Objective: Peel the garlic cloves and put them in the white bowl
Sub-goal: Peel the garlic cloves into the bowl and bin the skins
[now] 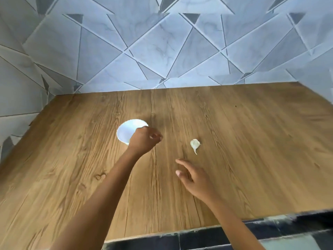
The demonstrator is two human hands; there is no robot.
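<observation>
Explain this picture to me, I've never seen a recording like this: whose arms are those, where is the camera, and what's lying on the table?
There is no machine here: these are a person's two bare arms. The one camera is worn on the person's head and looks forward and down, so the arms reach in from the bottom edge. On the wooden table lie a white bowl and one garlic clove, set apart, with a tiled wall behind. The left hand hangs with curled fingers at the bowl's right edge; whether anything is in its grip I cannot tell. The right hand is open, fingers stretched toward the clove, not touching it.
</observation>
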